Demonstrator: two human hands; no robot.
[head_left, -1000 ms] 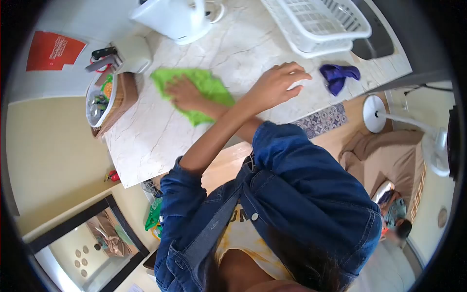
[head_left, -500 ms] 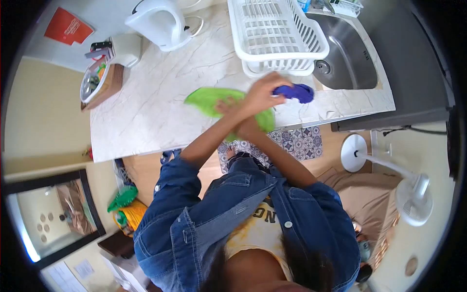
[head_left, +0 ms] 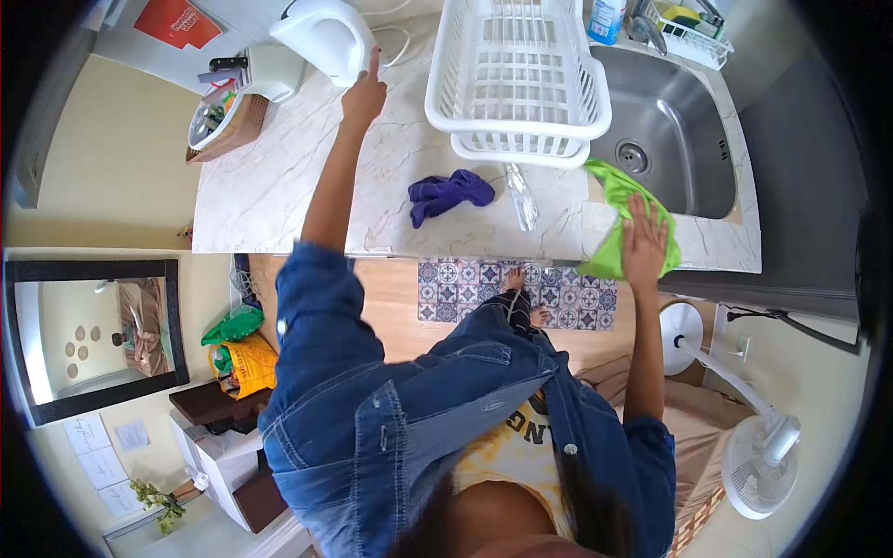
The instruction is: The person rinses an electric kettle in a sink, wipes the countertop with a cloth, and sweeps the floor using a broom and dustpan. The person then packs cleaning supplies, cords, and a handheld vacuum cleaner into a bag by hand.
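A bright green cloth (head_left: 609, 232) lies at the counter's front edge by the sink, partly hanging over. My right hand (head_left: 644, 244) rests flat on it, fingers spread. My left hand (head_left: 365, 98) reaches to the white electric kettle (head_left: 330, 42) at the back. Its index finger is stretched out beside the kettle, the other fingers look bent, and it holds nothing; I cannot tell whether it touches the kettle. A crumpled purple cloth (head_left: 450, 195) sits on the counter between my hands, touched by neither. Right of it lies a silver, foil-like strip (head_left: 522, 198).
A white dish rack (head_left: 521, 135) stands behind the cloths, left of the steel sink (head_left: 684, 139). Behind the sink are a blue bottle (head_left: 606, 20) and a white caddy (head_left: 693, 37). A wicker basket (head_left: 246, 126) and knife block (head_left: 276, 82) stand at the left.
My left hand has let go of the purple cloth, now on the counter, and moved left to the kettle. My right hand and the green cloth have moved right, to the sink; my arms no longer cross.
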